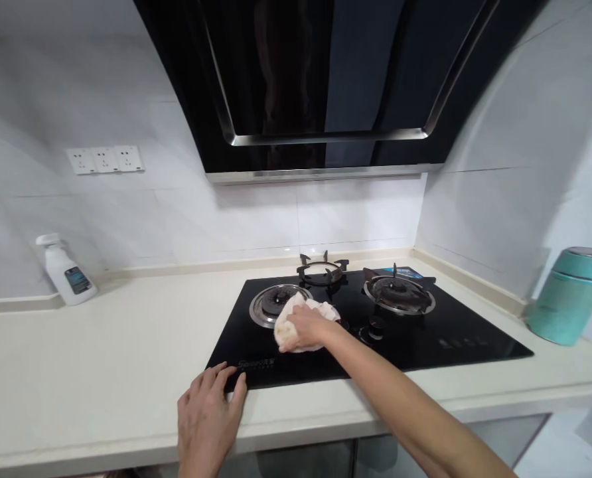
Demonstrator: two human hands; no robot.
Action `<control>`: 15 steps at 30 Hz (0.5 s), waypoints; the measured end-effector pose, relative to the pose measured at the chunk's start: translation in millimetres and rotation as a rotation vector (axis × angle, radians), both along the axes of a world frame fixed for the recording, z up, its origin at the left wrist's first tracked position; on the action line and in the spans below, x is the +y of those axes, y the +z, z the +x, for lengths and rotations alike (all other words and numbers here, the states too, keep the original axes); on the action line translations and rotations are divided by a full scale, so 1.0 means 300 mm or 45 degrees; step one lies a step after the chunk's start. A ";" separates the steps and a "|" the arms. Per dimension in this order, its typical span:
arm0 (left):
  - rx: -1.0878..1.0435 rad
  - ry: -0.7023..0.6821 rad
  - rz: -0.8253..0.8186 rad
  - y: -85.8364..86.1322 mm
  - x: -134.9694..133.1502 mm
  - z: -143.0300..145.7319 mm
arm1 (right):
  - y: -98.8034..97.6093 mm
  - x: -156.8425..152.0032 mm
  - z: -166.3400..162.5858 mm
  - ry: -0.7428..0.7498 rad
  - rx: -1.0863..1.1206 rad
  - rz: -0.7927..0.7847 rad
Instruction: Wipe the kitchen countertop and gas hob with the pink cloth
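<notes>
A bunched white cloth is pressed on the black glass gas hob under my right hand, whose fingers are closed over it. The cloth lies against the front right of the left burner, which has no pan support on it. My left hand rests on the hob's front left corner and the counter edge, fingers spread and holding nothing. A loose black pan support stands at the back of the hob. The right burner has its support in place. My right forearm partly hides the control knobs.
Above the hob hangs a black range hood. A white spray bottle stands at the back left of the pale counter. On the right, a teal canister stands near the wall. Sockets are on the back wall.
</notes>
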State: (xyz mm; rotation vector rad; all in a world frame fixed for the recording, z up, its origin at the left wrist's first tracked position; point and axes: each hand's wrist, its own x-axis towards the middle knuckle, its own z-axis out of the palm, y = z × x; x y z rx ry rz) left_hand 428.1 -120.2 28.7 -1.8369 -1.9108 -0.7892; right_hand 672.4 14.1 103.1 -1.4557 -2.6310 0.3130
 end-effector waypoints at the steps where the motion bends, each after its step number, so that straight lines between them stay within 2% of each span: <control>1: -0.002 0.003 0.002 0.003 0.000 0.001 | -0.008 -0.034 -0.008 0.037 0.037 0.028; 6: -0.042 0.017 -0.026 0.017 0.007 0.009 | -0.054 -0.207 0.060 0.131 0.205 0.152; 10: -0.071 0.033 -0.076 0.016 0.016 0.003 | -0.080 -0.312 0.187 0.190 0.405 0.162; 15: -0.084 0.053 -0.106 0.013 0.029 -0.008 | -0.085 -0.381 0.365 0.225 0.489 0.208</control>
